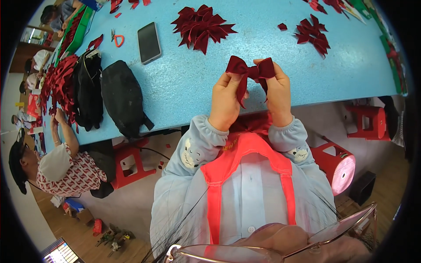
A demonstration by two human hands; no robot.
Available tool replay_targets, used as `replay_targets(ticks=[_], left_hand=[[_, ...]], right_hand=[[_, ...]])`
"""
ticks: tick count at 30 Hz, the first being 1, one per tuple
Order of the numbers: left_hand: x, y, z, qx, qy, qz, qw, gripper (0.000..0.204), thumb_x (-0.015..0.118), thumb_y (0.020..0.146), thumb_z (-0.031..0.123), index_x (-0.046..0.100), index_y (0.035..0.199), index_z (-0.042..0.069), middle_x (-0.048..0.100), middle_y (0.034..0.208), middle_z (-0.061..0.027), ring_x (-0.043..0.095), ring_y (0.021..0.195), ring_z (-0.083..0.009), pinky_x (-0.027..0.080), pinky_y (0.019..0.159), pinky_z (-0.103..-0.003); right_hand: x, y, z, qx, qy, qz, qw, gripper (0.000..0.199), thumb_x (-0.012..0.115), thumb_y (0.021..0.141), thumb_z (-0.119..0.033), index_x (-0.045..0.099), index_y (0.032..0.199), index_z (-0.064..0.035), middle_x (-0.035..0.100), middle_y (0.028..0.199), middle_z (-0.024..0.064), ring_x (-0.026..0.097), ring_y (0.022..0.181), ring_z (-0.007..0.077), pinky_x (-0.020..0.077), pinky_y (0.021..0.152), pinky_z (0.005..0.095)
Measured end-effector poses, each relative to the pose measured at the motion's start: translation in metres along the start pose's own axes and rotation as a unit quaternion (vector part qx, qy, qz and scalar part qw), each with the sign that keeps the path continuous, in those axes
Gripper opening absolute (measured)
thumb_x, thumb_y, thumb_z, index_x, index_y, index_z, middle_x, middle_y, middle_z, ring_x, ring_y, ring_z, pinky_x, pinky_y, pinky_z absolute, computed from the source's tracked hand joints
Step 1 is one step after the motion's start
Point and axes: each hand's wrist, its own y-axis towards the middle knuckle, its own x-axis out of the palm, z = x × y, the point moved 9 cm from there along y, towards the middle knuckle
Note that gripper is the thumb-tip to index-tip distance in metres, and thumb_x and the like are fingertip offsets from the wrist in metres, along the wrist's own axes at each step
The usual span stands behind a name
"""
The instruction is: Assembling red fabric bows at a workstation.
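Observation:
A dark red ribbon bow (250,70) is held up over the near edge of the blue table (184,83). My left hand (224,98) pinches its left loop and my right hand (277,90) grips its right loop. Two ribbon tails hang down between my hands. A pile of finished dark red bows (201,25) lies farther back on the table, and a smaller pile (313,35) lies to the right.
A phone (149,42) and small orange scissors (117,40) lie on the table at the left, beside two black bags (123,98). A person in a patterned top (66,171) works at the left. Red plastic stools (337,164) stand under the table.

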Motion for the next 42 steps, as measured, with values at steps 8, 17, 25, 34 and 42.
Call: replay_targets(ticks=[8,17,25,34,42], left_hand=[[0.019,-0.021,0.017,-0.104,0.05,-0.035,0.993,0.02,0.051,0.091,0.018,0.056,0.098,0.0,0.057,0.074,-0.0045,0.054,0.059,-0.0134,0.051,0.062,-0.031],[0.003,-0.016,0.024,-0.079,-0.044,-0.067,0.994,0.017,0.052,0.088,0.013,0.057,0.094,-0.002,0.055,0.067,-0.0042,0.051,0.054,-0.0133,0.048,0.057,-0.031],[0.007,-0.025,0.028,-0.094,0.058,-0.049,0.993,0.019,0.054,0.085,0.012,0.06,0.094,-0.004,0.053,0.063,-0.0034,0.048,0.049,-0.0113,0.044,0.046,-0.026],[0.01,-0.031,0.025,-0.113,0.18,-0.073,0.974,0.02,0.053,0.082,0.01,0.061,0.094,-0.004,0.055,0.069,-0.0042,0.046,0.046,-0.0095,0.039,0.039,-0.023],[0.007,-0.024,0.025,-0.105,0.155,-0.067,0.98,0.023,0.051,0.082,0.008,0.06,0.1,-0.003,0.055,0.072,-0.0038,0.046,0.049,-0.0091,0.038,0.04,-0.023]], right_hand=[[-0.004,-0.001,-0.006,-0.021,-0.113,-0.029,0.993,0.028,0.051,0.091,-0.018,0.056,0.112,0.0008,0.062,0.089,0.0063,0.055,0.075,0.0086,0.0439,0.065,0.0216],[-0.002,0.009,-0.027,0.067,0.068,-0.157,0.983,0.046,0.048,0.085,-0.009,0.04,0.13,-0.0014,0.059,0.109,0.0136,0.058,0.089,0.0153,0.0463,0.079,0.0261],[-0.004,0.02,-0.042,0.034,0.002,-0.155,0.987,0.043,0.048,0.082,-0.01,0.045,0.125,-0.0016,0.06,0.108,0.009,0.057,0.09,0.0134,0.0455,0.081,0.0257],[0.036,-0.004,-0.013,0.133,-0.147,-0.337,0.92,0.031,0.058,0.077,-0.006,0.059,0.107,-0.0024,0.062,0.086,0.0038,0.055,0.071,0.0088,0.0451,0.063,0.0222],[0.025,0.004,0.003,0.146,-0.032,-0.245,0.958,0.024,0.062,0.078,-0.006,0.061,0.101,0.0017,0.062,0.081,0.0053,0.054,0.065,0.0089,0.0451,0.057,0.0217]])
